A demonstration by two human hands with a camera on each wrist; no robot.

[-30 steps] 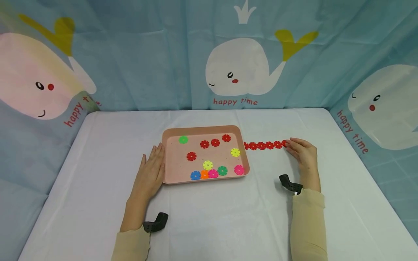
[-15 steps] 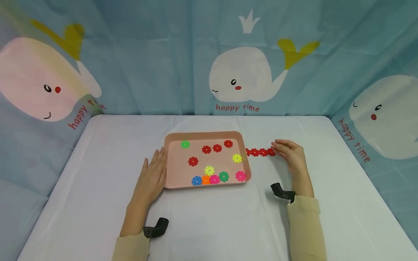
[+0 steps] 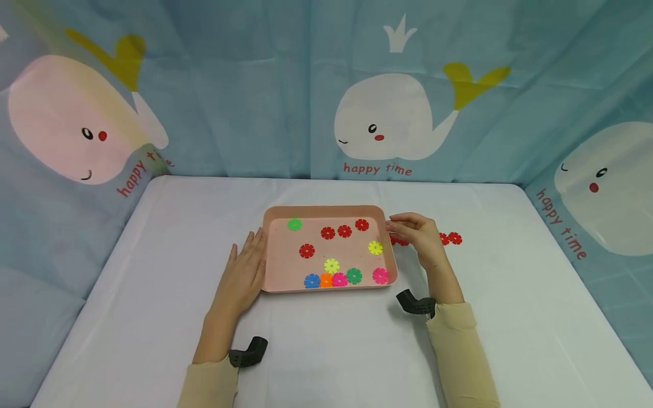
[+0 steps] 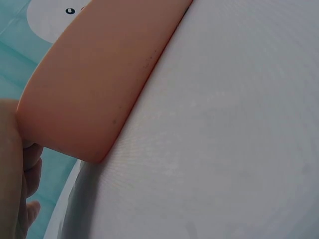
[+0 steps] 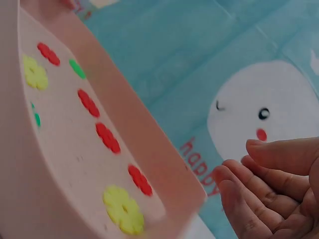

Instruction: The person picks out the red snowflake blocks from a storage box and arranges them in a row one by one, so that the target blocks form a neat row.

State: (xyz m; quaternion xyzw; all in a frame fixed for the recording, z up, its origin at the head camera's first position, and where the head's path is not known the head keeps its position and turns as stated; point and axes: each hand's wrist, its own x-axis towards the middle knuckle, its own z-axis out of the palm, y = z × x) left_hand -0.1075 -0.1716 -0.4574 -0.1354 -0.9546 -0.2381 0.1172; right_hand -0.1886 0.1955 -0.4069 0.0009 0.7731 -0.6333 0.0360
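Observation:
A pink tray (image 3: pixel 323 211) holds several loose notched plastic discs, among them red discs (image 3: pixel 307 251), a yellow disc (image 3: pixel 375 247) and a blue disc (image 3: pixel 312 281). My left hand (image 3: pixel 238 277) rests against the tray's left side with straight fingers. Just beyond the right rim hovers my right hand (image 3: pixel 419 237), its fingers loosely bent. The right wrist view shows nothing between that thumb and those fingers. Beneath this hand runs a row of red discs (image 3: pixel 450 238) on the table. The hand covers the row's middle, while both ends show.
White cloth (image 3: pixel 326 345) covers the table. Behind it hangs a blue curtain (image 3: pixel 245 113) with whale prints. A black wrist mount (image 3: pixel 249 352) sits on the left forearm and another black mount (image 3: pixel 415 303) on the right.
My right hand has moved left along the red row, from its far right end to beside the tray. The left hand stays at the tray. The head view has shifted slightly.

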